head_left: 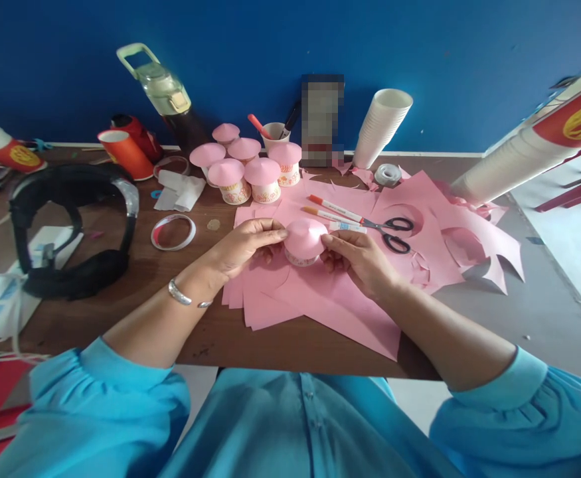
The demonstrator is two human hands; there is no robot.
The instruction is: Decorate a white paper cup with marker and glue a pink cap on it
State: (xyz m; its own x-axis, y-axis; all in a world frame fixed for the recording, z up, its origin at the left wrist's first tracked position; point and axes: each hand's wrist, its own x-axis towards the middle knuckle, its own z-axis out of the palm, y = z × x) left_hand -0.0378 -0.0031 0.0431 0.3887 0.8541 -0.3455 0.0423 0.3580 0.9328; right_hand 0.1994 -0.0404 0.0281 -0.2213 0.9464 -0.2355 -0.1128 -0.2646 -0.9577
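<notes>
A small paper cup [302, 260] with a pink paper cone roof [306, 238] is in front of me, over the pink paper sheets [330, 299]. My left hand [253, 247] pinches the cone's left rim between thumb and fingers. On the opposite side, my right hand [352, 257] pinches the right rim. Just behind stand several finished-looking cups with pink cone roofs [265, 172], their sides patterned. Close behind my right hand lie black-handled scissors [394, 232], an orange marker [327, 216] and a red-capped marker [337, 207].
Pink offcuts with round holes [462, 245] spread to the right. Stacked white cups [382, 126] lean near the blue wall. On the left are a tape roll [173, 232], a black head strap [74, 282], an orange cup [127, 156] and a tall bottle [170, 99].
</notes>
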